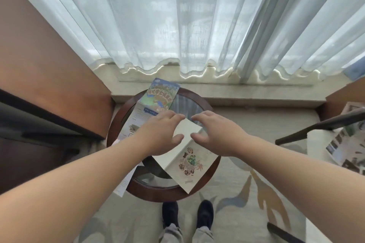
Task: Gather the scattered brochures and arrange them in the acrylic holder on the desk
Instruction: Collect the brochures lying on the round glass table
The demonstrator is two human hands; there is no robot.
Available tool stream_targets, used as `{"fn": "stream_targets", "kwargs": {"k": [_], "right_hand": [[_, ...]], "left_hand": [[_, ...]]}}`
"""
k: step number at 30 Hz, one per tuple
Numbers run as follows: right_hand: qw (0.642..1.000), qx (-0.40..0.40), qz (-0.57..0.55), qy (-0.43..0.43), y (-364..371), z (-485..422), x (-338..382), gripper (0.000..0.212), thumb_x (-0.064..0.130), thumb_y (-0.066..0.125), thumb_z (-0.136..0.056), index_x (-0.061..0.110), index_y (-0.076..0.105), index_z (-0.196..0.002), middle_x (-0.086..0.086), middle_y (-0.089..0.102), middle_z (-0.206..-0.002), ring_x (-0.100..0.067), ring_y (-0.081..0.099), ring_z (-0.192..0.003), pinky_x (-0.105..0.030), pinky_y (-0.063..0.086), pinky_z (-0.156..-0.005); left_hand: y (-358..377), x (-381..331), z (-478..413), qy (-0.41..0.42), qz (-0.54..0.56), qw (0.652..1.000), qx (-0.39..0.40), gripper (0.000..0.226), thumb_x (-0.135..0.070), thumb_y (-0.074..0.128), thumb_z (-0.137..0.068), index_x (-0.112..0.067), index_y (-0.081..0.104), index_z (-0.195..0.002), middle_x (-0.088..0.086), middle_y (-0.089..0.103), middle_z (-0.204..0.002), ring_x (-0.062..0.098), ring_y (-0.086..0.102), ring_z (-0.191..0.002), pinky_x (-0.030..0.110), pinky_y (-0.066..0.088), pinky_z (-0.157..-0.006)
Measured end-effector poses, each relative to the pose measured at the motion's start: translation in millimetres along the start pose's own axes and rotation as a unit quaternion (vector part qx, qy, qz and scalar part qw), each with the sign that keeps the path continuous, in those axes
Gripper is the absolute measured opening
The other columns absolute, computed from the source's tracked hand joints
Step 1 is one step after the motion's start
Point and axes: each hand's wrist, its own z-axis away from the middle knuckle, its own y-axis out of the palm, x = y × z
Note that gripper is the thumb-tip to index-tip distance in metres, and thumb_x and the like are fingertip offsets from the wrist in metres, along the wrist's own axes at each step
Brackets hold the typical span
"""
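Three brochures lie on a small round glass-topped table (197, 104) with a dark wooden rim. A cream brochure (187, 156) with a food drawing lies in the middle, tilted. A blue and green illustrated brochure (161, 94) sticks out over the far edge. A long white leaflet (138, 118) runs along the left side, partly under my left arm. My left hand (162, 134) and my right hand (215, 134) hover over the far end of the cream brochure, fingers spread, holding nothing. No acrylic holder shows.
A wooden cabinet (49, 77) stands at the left. Sheer curtains (197, 25) hang behind the table above a stone sill. At the right a chair (316, 126) carries another open brochure (347, 144). My feet (187, 215) stand on patterned carpet.
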Motion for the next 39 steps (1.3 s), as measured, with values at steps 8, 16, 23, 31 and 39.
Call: {"fn": "stream_targets", "kwargs": {"k": [8,16,23,31,39], "right_hand": [[0.998,0.037,-0.038,0.045,55,-8,-21,0.060,0.050,0.050,-0.091,0.023,0.042,-0.144,0.003,0.045,-0.147,-0.018,0.047,-0.130,-0.037,0.042,-0.104],[0.993,0.032,-0.072,0.092,74,-7,-39,0.060,0.050,0.049,-0.093,0.022,0.040,-0.145,0.002,0.044,-0.147,-0.016,0.045,-0.130,-0.034,0.040,-0.104],[0.989,0.044,-0.086,0.116,86,-1,-57,0.057,0.049,0.048,-0.095,0.023,0.040,-0.145,0.005,0.043,-0.147,-0.013,0.043,-0.132,-0.030,0.038,-0.105],[0.986,0.043,-0.109,0.122,89,2,-64,0.055,0.049,0.048,-0.095,0.026,0.041,-0.144,0.008,0.043,-0.147,-0.010,0.044,-0.131,-0.029,0.038,-0.103],[0.986,0.015,-0.116,0.123,86,-7,-62,0.060,0.047,0.050,-0.094,0.023,0.037,-0.147,0.006,0.039,-0.149,-0.012,0.040,-0.134,-0.030,0.037,-0.105]], "left_hand": [[60,22,-17,-0.011,-0.004,0.998,0.063,0.062,-0.046,0.048,-0.094,-0.024,0.030,-0.149,0.001,0.039,-0.147,0.023,0.041,-0.132,0.039,0.036,-0.107],[118,15,-48,-0.118,-0.049,0.986,0.103,0.079,-0.066,0.045,-0.089,-0.016,0.025,-0.147,0.010,0.042,-0.142,0.029,0.039,-0.131,0.046,0.042,-0.098],[164,11,-68,-0.204,-0.039,0.970,0.126,0.089,-0.062,0.047,-0.091,-0.011,0.009,-0.153,0.018,0.036,-0.144,0.033,0.039,-0.130,0.046,0.044,-0.092],[176,20,-63,-0.156,-0.074,0.979,0.109,0.038,-0.023,0.045,-0.097,-0.015,0.038,-0.134,0.007,0.061,-0.115,0.029,0.063,-0.097,0.037,0.041,-0.065],[120,25,-53,-0.122,0.194,0.972,-0.052,0.012,-0.024,0.040,-0.100,-0.022,0.042,-0.088,-0.007,0.057,-0.078,0.018,0.054,-0.065,0.034,0.039,-0.049]]}}
